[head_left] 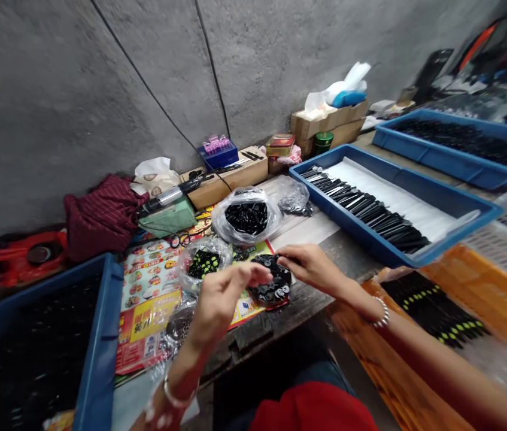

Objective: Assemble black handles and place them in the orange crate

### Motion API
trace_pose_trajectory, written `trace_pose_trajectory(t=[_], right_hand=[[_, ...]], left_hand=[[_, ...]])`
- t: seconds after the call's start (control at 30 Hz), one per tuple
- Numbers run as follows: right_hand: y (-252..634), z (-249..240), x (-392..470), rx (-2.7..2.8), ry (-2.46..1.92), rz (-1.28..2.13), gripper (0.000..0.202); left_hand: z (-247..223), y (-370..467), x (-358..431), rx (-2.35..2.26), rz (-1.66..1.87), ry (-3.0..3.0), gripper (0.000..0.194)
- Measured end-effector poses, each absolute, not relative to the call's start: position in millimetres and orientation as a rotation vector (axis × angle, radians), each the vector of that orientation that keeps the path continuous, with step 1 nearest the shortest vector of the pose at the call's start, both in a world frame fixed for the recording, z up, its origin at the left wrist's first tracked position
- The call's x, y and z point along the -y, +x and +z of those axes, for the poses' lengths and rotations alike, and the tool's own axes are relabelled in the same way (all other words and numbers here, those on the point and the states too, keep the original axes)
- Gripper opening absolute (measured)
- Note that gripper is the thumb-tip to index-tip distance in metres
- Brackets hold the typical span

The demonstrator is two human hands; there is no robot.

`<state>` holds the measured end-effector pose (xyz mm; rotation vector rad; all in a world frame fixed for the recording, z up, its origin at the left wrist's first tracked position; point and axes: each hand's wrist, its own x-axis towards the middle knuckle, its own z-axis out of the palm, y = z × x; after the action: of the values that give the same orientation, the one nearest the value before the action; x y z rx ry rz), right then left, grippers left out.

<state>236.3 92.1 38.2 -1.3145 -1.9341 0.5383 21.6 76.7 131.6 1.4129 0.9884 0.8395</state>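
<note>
My left hand [222, 296] hovers left of a dish of small black and silvery parts [273, 281], its edge blurred by motion. Its fingers stretch out to the right, and nothing shows in them. My right hand [313, 268] is at the right rim of the dish with fingertips pinched together; whatever they hold is too small or hidden to make out. Just behind my left hand sits a clear bag of black and yellow-green pieces [205, 262]. Farther back, an open plastic bag [246, 216] is full of glossy black parts.
A blue tray [397, 254] with a row of black slim pieces lies at right. Another blue bin [106, 335] of dark parts stands at left. Below my right arm is an orange crate [468, 269]. Wooden boxes [235, 182] line the grey wall; printed sheets [145, 305] cover the table.
</note>
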Motion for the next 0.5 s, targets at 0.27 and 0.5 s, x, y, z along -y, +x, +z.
trace_pose_trajectory(t=[0.27, 0.5], right_hand=[[239, 37, -122, 1.896, -1.213, 0.566, 0.020], [242, 23, -108, 1.870, -1.237, 0.722, 0.023]], left_hand=[[85, 20, -133, -0.876, 0.695, 0.881, 0.028], [135, 48, -68, -0.759, 0.549, 0.930, 0.028]])
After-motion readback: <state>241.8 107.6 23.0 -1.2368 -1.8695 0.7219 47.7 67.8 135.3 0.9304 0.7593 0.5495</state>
